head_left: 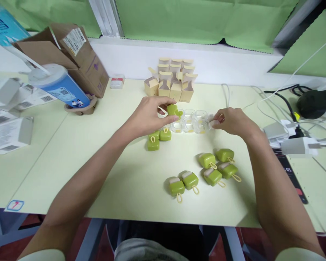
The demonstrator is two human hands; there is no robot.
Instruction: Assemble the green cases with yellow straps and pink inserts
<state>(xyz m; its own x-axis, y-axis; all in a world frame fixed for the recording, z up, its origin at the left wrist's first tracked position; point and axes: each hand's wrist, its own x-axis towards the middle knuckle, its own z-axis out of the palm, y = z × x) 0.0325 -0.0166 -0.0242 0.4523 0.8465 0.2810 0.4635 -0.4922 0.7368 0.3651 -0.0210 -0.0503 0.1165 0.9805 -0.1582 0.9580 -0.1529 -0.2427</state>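
Note:
My left hand [152, 114] pinches a small green case [174, 110] between thumb and fingers, over the left end of a group of clear plastic covers [189, 121]. At the right end of that group, my right hand [232, 121] has its fingers closed on a clear plastic cover [210, 121], partly hidden by the fingers. Below my left hand lie a few green cases [153, 142] with yellow loops. Nearer the front edge, several more green cases [212, 177] with pale tops and yellow loops lie in two loose clusters.
Open small cardboard boxes [176, 88] stand in rows by the wall. On the left are a large carton [84, 65], a blue cup [67, 90] and white boxes [12, 134]. To the right lie a phone [289, 174], chargers [300, 145] and cables.

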